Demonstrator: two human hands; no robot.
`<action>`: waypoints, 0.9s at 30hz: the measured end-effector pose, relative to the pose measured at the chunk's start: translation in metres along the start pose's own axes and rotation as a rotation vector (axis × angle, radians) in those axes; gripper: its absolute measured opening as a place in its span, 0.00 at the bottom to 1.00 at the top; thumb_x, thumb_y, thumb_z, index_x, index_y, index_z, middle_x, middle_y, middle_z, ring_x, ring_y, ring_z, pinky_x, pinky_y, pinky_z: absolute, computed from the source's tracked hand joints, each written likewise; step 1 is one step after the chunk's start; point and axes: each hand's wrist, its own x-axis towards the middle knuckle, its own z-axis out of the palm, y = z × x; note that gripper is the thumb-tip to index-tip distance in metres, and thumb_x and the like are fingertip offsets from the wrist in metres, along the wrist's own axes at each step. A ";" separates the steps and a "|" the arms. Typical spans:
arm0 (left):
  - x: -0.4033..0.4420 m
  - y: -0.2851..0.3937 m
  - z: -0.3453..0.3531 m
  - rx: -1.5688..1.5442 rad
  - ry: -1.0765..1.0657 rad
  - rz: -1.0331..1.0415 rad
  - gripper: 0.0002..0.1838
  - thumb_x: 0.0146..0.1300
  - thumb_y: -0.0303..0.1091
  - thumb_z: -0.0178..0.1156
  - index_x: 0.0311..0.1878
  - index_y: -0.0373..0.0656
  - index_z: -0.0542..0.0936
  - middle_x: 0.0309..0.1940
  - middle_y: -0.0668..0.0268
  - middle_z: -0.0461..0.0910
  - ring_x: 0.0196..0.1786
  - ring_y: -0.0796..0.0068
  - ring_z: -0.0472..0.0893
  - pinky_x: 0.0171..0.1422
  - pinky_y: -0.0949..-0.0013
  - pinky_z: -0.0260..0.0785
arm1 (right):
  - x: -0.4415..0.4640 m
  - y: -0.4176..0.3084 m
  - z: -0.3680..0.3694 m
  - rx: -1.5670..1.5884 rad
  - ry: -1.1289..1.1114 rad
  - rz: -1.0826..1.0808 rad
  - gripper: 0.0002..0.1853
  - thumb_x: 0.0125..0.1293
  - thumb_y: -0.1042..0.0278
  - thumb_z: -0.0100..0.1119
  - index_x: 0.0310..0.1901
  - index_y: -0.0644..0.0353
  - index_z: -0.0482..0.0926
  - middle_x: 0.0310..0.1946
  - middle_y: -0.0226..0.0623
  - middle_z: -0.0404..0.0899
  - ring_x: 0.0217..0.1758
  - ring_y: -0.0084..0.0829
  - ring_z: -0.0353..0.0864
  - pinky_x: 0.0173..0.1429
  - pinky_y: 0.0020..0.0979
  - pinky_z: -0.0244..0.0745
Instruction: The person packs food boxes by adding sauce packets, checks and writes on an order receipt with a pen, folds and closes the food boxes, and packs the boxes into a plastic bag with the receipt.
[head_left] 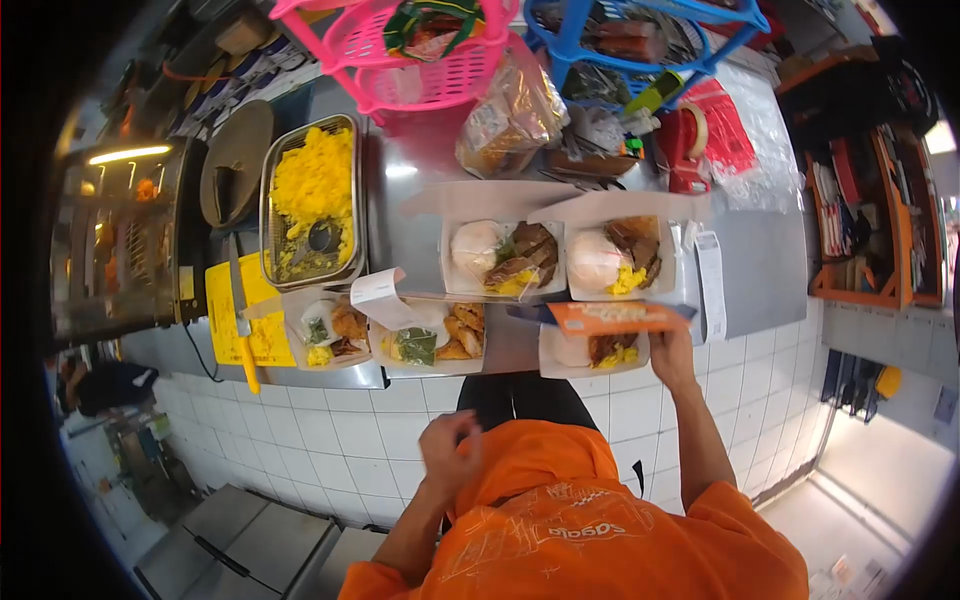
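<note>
My right hand (672, 352) grips the right end of an orange printed box lid (620, 318). The lid stands over an open meal box (567, 352) at the counter's front edge, holding white rice, brown meat and yellow egg. Off the counter, in front of my waist, my left hand (449, 447) has its fingers curled in and slightly blurred; I see nothing in them. Behind the front box are two more open meal boxes, a left one (475, 248) and a right one (597, 262). Two others, with fried pieces (462, 333) and green leaf (318, 332), sit to the left.
A metal tray (357, 190) of yellow scrambled egg stands back left. Beside it, a yellow-handled knife (243, 320) lies on a yellow board (270, 318). Pink (430, 85) and blue baskets (640, 72) rise at the back. A paper slip (711, 285) lies right of the boxes.
</note>
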 end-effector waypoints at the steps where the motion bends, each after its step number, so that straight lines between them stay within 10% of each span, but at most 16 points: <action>1: 0.038 0.039 -0.003 -0.040 0.077 0.286 0.14 0.58 0.27 0.70 0.47 0.42 0.83 0.43 0.58 0.87 0.42 0.58 0.85 0.47 0.59 0.77 | 0.002 -0.007 -0.009 -0.050 -0.053 0.130 0.10 0.75 0.72 0.55 0.48 0.68 0.83 0.40 0.57 0.86 0.37 0.50 0.86 0.41 0.42 0.76; 4: 0.138 0.126 0.002 -0.040 -0.034 0.649 0.30 0.62 0.37 0.70 0.65 0.38 0.75 0.58 0.52 0.83 0.52 0.51 0.83 0.56 0.53 0.72 | -0.004 -0.006 -0.027 -0.010 0.100 0.239 0.12 0.75 0.72 0.55 0.54 0.65 0.82 0.49 0.49 0.86 0.46 0.42 0.85 0.50 0.40 0.76; 9: 0.168 0.167 0.025 0.064 -0.771 0.201 0.31 0.67 0.41 0.66 0.69 0.37 0.72 0.65 0.48 0.76 0.66 0.46 0.75 0.68 0.48 0.66 | -0.025 -0.071 -0.066 0.114 0.697 -0.145 0.20 0.72 0.76 0.54 0.65 0.62 0.77 0.65 0.43 0.76 0.64 0.39 0.78 0.68 0.40 0.72; 10: 0.163 0.165 0.030 0.101 -0.873 0.145 0.32 0.68 0.41 0.65 0.70 0.36 0.71 0.67 0.47 0.74 0.68 0.45 0.73 0.71 0.47 0.64 | -0.034 -0.074 -0.060 0.368 0.387 -0.040 0.24 0.73 0.73 0.54 0.70 0.61 0.74 0.68 0.49 0.74 0.73 0.45 0.72 0.78 0.42 0.64; 14: 0.090 0.078 0.109 0.078 -0.335 0.280 0.35 0.74 0.40 0.60 0.76 0.31 0.61 0.73 0.41 0.65 0.75 0.42 0.66 0.79 0.47 0.58 | -0.055 -0.036 0.014 -0.123 0.168 -0.098 0.37 0.80 0.57 0.51 0.81 0.70 0.53 0.83 0.62 0.48 0.85 0.60 0.51 0.85 0.51 0.50; 19: 0.076 0.060 0.148 -0.439 -0.145 -0.062 0.35 0.82 0.45 0.53 0.79 0.31 0.55 0.77 0.42 0.60 0.78 0.43 0.63 0.83 0.49 0.54 | -0.045 -0.008 0.038 0.546 0.200 0.065 0.37 0.77 0.63 0.58 0.80 0.72 0.55 0.78 0.61 0.63 0.81 0.52 0.64 0.82 0.45 0.59; 27: 0.096 0.067 0.154 -0.497 -0.107 -0.469 0.26 0.75 0.41 0.65 0.64 0.29 0.76 0.65 0.51 0.74 0.60 0.63 0.79 0.64 0.64 0.72 | -0.023 0.004 -0.019 0.491 0.082 0.230 0.26 0.69 0.66 0.68 0.63 0.74 0.79 0.53 0.53 0.87 0.55 0.39 0.88 0.59 0.37 0.81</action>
